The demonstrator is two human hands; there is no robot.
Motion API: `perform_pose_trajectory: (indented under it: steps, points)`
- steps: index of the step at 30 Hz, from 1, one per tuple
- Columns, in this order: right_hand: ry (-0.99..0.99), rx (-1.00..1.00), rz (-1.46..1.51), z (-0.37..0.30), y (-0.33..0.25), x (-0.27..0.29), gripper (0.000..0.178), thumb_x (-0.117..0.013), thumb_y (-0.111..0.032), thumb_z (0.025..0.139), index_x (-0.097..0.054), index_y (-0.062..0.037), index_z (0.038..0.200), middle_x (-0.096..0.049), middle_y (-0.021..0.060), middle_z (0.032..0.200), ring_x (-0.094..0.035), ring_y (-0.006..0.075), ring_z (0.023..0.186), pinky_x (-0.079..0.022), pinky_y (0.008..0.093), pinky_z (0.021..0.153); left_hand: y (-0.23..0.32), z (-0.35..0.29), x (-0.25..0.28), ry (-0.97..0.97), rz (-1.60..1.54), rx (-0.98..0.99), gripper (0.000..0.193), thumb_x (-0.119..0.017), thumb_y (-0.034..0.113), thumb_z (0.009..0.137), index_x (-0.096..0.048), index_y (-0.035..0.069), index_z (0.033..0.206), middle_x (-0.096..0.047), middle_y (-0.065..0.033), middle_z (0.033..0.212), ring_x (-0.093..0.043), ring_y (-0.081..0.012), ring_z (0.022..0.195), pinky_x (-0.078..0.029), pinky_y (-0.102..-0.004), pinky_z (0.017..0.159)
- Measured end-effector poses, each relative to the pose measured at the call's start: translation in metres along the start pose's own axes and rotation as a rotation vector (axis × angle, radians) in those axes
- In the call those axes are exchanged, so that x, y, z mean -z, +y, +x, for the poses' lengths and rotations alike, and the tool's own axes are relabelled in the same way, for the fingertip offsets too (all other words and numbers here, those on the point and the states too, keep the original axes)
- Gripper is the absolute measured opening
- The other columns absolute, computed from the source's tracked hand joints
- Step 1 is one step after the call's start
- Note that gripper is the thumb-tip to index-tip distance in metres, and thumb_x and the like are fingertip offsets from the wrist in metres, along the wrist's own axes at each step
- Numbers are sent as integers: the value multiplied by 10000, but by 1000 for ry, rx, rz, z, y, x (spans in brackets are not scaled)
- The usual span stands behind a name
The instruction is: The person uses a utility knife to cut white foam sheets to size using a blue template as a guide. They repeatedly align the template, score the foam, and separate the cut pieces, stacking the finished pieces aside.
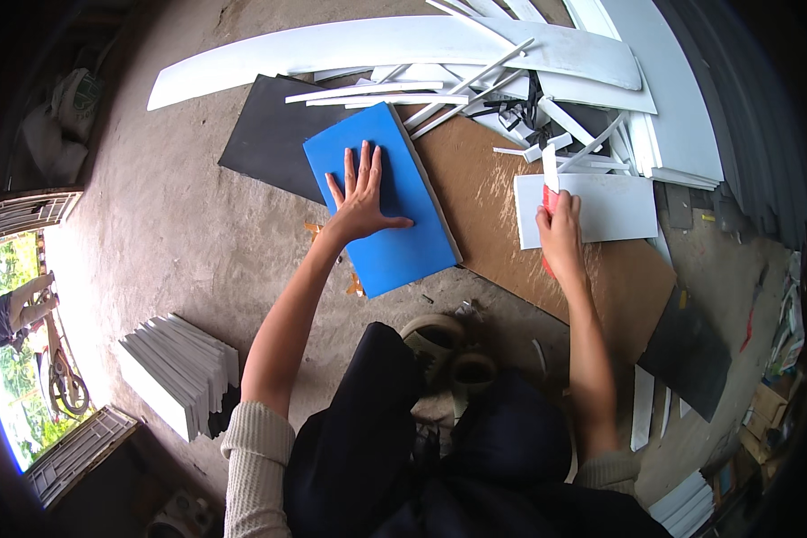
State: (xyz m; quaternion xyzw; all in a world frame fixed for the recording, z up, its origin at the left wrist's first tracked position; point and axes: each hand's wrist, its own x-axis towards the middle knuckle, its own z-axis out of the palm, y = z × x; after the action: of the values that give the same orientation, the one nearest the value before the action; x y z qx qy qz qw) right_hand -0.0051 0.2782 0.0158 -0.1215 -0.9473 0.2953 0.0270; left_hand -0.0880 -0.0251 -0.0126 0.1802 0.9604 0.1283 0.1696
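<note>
1. Far left edge: a bright opening, with a person point(13, 314) outside beside a two-wheeled vehicle point(61, 381).
2. Near left: a stack of white boards point(166, 377) on the concrete floor point(193, 215), edges slightly fanned.
3. Left forearm in a light ribbed sleeve point(258, 462), reaching from the near side.
4. Left of centre, far side: a dark sheet point(269, 134), its right part running under the blue board.
5. Centre-left: the blue board point(410, 255), set at a slant, its left part over the dark sheet and its right side over the brown board. Left hand point(360, 211) rests palm down on it, fingers spread wide, thumb out to the right; nothing grasped.
6. Far centre: a long white panel point(403, 49); on its near side, loose white strips point(377, 90) in a tangle.
7. Centre to right: the brown board point(475, 202), surface scuffed pale in places.
8. Right of centre: right hand point(560, 229) above a smaller white panel point(614, 211), fingers closed around a red-handled knife point(550, 199), pale blade pointing far. Cannot tell whether the knife touches the panel.
9. Far right: stacked large white sheets point(672, 99). Nearer, another dark piece point(688, 354) beside the brown board's right end.
</note>
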Motion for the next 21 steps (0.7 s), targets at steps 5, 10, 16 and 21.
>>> perform_pose_trajectory:
  steps: [5, 10, 16, 21]
  points:
    - [-325, 57, 30, 46, -80, -48, 286, -437, -219, 875, -360, 0, 1041, -594, 253, 807, -579, 415, 777, -458, 490, 656, 1, 5, 0, -61, 7, 44, 1356, -716, 661, 445, 68, 87, 1391, 123, -108, 1453, 188, -334, 1310, 56, -674, 938]
    - [-356, 13, 314, 98, -116, -94, 410, -456, -264, 840, -389, 109, 998, -579, 252, 723, -593, 326, 539, -469, 428, 476, 8, 8, 5, -86, -13, 67, 1355, -724, 650, 438, 69, 107, 1393, 126, -99, 1454, 176, -333, 1314, 60, -672, 940]
    - [-720, -84, 191, 126, -153, -83, 478, -394, -265, 862, -356, 170, 1058, -576, 260, 749, -593, 281, 507, -474, 354, 410, 6, 5, 4, -58, -35, 70, 1348, -730, 641, 438, 55, 110, 1396, 115, -100, 1455, 158, -338, 1319, 48, -689, 928]
    - [-465, 59, 19, 119, -146, -106, 380, -368, -244, 891, -421, 114, 1005, -587, 292, 858, -619, 378, 707, -500, 460, 578, 8, 4, 5, -42, -43, 84, 1337, -736, 632, 435, 49, 142, 1400, 106, -89, 1458, 150, -333, 1322, 38, -689, 929]
